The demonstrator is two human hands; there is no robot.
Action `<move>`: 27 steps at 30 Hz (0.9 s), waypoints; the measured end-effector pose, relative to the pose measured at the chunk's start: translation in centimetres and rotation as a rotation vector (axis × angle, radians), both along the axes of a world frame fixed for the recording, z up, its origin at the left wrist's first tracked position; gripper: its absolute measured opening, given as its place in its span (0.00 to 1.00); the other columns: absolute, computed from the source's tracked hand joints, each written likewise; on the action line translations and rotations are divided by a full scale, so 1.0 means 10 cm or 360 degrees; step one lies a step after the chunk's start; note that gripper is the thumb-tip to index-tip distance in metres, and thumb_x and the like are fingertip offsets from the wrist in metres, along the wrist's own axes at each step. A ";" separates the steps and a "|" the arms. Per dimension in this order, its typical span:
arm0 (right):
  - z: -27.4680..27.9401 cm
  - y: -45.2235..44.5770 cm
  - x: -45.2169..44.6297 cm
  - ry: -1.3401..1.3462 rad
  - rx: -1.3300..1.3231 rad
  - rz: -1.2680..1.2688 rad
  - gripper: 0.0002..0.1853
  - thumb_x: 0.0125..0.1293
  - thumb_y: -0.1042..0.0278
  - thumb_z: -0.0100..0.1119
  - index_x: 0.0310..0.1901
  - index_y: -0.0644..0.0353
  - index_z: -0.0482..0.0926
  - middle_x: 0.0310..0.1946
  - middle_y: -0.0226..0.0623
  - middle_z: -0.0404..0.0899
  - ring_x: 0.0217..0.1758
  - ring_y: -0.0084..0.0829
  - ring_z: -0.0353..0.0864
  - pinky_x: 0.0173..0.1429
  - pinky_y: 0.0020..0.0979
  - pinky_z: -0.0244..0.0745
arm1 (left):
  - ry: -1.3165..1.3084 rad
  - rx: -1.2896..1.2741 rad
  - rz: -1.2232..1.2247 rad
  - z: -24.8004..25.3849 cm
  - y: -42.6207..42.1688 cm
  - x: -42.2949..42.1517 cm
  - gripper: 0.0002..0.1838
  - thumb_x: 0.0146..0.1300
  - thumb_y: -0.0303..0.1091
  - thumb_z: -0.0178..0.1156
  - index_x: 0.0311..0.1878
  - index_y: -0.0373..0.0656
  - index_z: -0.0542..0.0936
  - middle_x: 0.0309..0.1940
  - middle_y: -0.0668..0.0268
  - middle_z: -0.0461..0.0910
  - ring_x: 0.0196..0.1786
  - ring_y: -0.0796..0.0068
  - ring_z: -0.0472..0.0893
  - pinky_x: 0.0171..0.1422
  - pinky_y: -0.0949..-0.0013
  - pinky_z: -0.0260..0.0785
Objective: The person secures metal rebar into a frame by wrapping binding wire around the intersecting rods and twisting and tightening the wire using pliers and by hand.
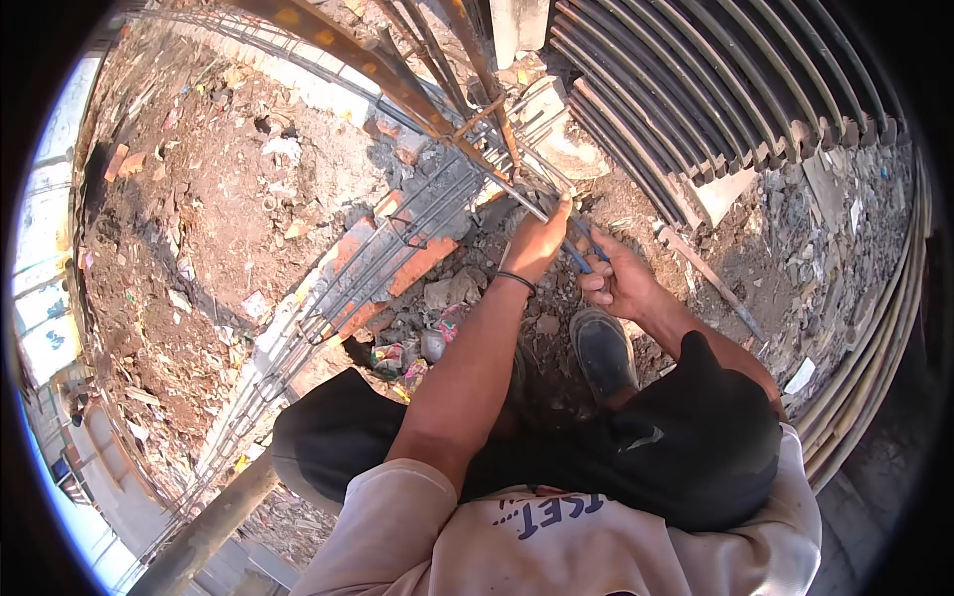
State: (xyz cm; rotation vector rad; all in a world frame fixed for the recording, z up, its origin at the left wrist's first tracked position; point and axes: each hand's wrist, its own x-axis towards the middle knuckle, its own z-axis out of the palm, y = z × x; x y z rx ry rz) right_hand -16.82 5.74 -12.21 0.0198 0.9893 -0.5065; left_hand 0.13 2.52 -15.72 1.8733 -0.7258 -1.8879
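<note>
My left hand [537,243] is closed around the end of a steel bar [524,201] at the corner where the reinforcing bars meet. Close beside it, my right hand [621,281] grips blue-handled pliers [576,256], whose handles are spread a little. The jaws point up toward the bars, and I cannot make out what is between them. A rebar cage [397,233] runs from this corner down to the left. Rusty upright bars [397,87] rise from the same corner.
Dark ribbed sheets [686,89] are stacked at the upper right. Broken bricks [422,266] and rubble lie under the cage. A thin strip of wood [711,283] is on the ground at right. Long bundled poles [874,358] curve along the right edge. My boot [601,353] stands below my hands.
</note>
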 end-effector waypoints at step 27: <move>-0.06 0.03 -0.04 -0.0029 -0.0071 0.0029 0.17 0.78 0.45 0.46 0.41 0.50 0.69 0.17 0.19 0.56 0.17 0.20 0.62 0.14 0.23 0.51 | 0.1557 -0.0144 0.0666 -0.34 0.42 -0.10 0.36 0.60 0.70 0.60 0.54 0.45 0.77 0.39 0.63 0.77 0.45 0.63 0.76 0.57 0.59 0.69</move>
